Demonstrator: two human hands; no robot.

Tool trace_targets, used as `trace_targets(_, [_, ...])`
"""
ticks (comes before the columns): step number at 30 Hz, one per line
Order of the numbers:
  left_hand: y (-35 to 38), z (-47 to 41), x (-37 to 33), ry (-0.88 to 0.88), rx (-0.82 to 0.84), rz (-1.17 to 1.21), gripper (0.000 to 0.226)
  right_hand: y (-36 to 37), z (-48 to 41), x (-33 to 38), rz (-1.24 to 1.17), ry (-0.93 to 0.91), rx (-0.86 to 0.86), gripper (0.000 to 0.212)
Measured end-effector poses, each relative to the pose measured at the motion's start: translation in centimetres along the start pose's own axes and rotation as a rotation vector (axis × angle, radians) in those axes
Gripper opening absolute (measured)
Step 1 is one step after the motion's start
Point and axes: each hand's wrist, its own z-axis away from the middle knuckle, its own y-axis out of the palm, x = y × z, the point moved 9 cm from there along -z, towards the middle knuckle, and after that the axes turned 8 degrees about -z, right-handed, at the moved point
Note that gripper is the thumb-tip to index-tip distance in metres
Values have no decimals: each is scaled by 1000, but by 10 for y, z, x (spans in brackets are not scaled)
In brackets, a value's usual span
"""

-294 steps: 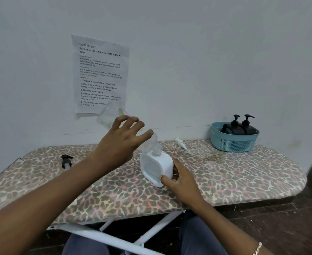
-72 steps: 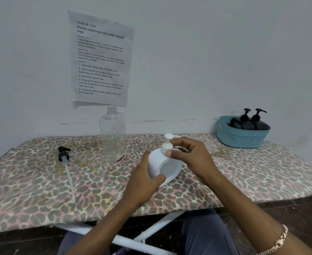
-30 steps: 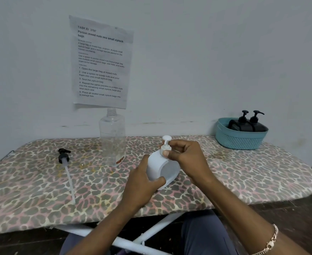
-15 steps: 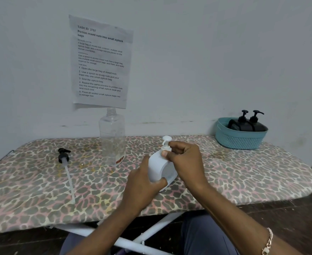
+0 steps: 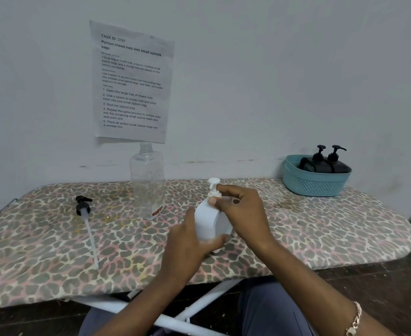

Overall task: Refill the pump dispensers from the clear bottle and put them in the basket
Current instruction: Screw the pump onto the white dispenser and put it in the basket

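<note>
A leopard-print ironing board (image 5: 320,234) is standing against a plain pale wall (image 5: 272,81), with a printed sheet (image 5: 131,81) hanging above it and dark floor (image 5: 381,287) showing below. Near the board's middle, the left hand (image 5: 187,246) is wrapping its fingers round a white pump dispenser (image 5: 208,221), while the right hand (image 5: 243,212) is pinching the pump collar. A clear bottle (image 5: 147,187) is standing uncapped just behind, and a loose black pump (image 5: 84,209) is lying well to the left. Two black dispensers (image 5: 330,163) are sitting in the teal basket (image 5: 313,183) at the far right.
</note>
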Motion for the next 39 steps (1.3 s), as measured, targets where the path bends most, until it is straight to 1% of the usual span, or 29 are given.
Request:
trace_targets(2, [-3,0,-1,15,-2,19,108,-3,0,5,98,-37,-4,31])
trace_targets(3, [-3,0,-1,20,3,54,112,-5,-1,8,151,-57,-2,33])
trace_targets(4, [-3,0,-1,27,8,94,111,-8,-2,10,194,-68,0,35])
trace_targets(6, [-1,0,-4,60,22,156,96,-13,-5,12,268,-61,-6,41])
trace_targets(8, [0,1,-9,110,23,117,84,-21,-10,11,339,-46,-25,40])
trace_targets(9, [0,1,-13,132,22,89,83,-25,-13,10,367,-30,-26,38])
trace_targets(10, [0,2,-15,144,26,76,81,-27,-15,8,378,-8,-12,40])
trace_targets(13, [5,2,-16,148,67,98,70,-26,-15,5,371,47,65,55])
trace_targets(18, [10,3,-18,184,105,134,61,-19,-7,11,530,42,96,57])
trace_targets(20, [11,2,-18,179,113,156,60,-14,-2,14,561,45,109,56])
trace_targets(23, [11,-1,-14,156,111,198,54,-12,2,15,569,69,129,48])
trace_targets(27, [14,-6,-3,81,143,286,47,-12,5,18,600,78,137,41])
trace_targets(29, [16,-8,1,56,165,319,50,-12,6,20,596,71,126,42])
trace_targets(31, [18,-11,4,35,176,349,57,-13,6,19,593,59,113,42])
trace_targets(34, [19,-17,6,19,167,352,69,-13,2,16,592,48,102,38])
trace_targets(39, [28,-34,-8,29,176,365,80,-26,-11,23,595,20,67,33])
